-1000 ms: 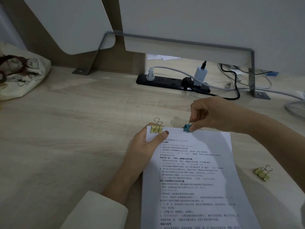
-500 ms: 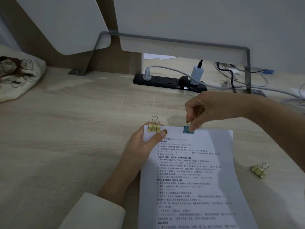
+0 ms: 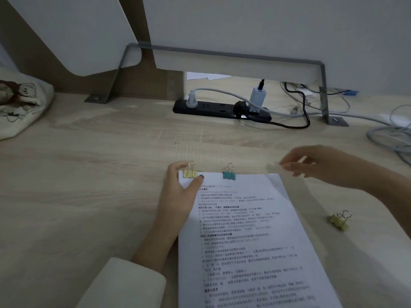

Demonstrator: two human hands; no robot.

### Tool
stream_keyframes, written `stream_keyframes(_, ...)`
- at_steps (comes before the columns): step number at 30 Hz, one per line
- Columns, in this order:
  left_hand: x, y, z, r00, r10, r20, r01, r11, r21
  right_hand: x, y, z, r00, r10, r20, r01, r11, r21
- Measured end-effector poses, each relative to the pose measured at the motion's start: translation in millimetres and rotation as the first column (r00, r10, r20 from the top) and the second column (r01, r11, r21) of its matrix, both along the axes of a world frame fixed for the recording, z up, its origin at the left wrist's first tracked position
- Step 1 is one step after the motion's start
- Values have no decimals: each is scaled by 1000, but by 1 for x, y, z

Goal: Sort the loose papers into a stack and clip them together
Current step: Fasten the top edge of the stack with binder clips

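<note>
Head view: left hand [image 3: 178, 194] pinches the top-left corner of the stack [image 3: 244, 241] on the worktop [image 3: 89, 185], holding sheets square; the blurred right hand [image 3: 320, 167], fingers [image 3: 291, 167] unreadable, should likely take the clip [image 3: 339, 222] right of the stack.

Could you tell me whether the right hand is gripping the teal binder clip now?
No, the right hand is apart from the teal binder clip, which sits on the top edge of the papers.

**Office desk cubicle**

A black power strip [image 3: 209, 108] lies on the pale wood worktop [image 3: 89, 174]. Behind it stand grey divider panels [image 3: 266, 27] on a metal bracket [image 3: 222, 54]; right of it, tangled cables [image 3: 391, 130]; in front, clipped printed papers [image 3: 244, 230].
</note>
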State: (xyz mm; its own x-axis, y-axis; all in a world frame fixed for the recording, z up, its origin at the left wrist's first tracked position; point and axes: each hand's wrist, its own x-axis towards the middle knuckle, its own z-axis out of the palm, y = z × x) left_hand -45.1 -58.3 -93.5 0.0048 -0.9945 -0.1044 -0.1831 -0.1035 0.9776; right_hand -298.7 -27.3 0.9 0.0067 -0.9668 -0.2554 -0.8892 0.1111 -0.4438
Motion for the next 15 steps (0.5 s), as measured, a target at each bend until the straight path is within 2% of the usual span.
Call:
stream_keyframes(2, 1, 3, -6, 966, 53, 251, 7, 973, -231, -20, 21, -9, 988, -104, -115, 105, 994, -2)
stream_keyframes(3, 2, 3, -9, 917, 91, 388, 57, 934, -354, -29, 31, -14, 970, -159, -186, 160, 987, -13)
stream_keyframes(5, 3, 3, -12, 828, 103, 552, 203, 862, -465, -47, 49, -23, 913, -253, -319, 261, 965, -18)
stream_keyframes(7, 0, 4, -10, 763, 2, 646, 359, 830, -426, -60, 66, -31, 885, -314, -343, 342, 939, 24)
stream_keyframes(10, -10, 8, -9, 639, -86, 764, 519, 782, -346, -65, 85, -40, 900, -395, -183, 415, 906, 86)
stream_keyframes(12, -17, 10, -9, 571, -97, 815, 561, 771, -301, -60, 90, -43, 904, -426, -33, 428, 901, 78)
stream_keyframes(15, -24, 9, -10, 519, -91, 850, 566, 781, -262, -53, 92, -45, 909, -415, 40, 415, 910, 21)
